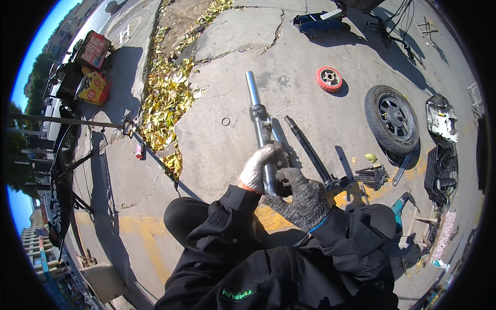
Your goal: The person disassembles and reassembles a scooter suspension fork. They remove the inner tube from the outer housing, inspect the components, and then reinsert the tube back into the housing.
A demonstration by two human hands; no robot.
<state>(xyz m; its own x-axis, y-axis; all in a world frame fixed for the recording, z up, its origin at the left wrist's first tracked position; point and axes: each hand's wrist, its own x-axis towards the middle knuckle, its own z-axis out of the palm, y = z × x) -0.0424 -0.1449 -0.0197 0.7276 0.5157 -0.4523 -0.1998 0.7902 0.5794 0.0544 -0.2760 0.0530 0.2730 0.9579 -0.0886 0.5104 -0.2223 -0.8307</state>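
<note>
A fork leg [260,126] from a motorbike or scooter, with a bright chrome tube on top and a dark lower body, slants up and away in front of me. My left hand [256,170], in a white work glove, is wrapped round its lower body. At the bottom end, the bent fingers and thumb of my right hand [305,201], in a grey knit glove, close about the leg. Partly hidden behind it is a second silvery tube [279,133]. To the right lies a black steering stem [308,147]. A small dark ring [226,121] rests on the concrete to the left.
Rightward are a red wheel [329,79], a tyred wheel [391,119], a wrench [402,170], a pile of dark small parts [373,176] and a teal power tool [399,209]. Yellow leaves [168,98] line the pavement edge. A vehicle with boxes [94,87] stands left.
</note>
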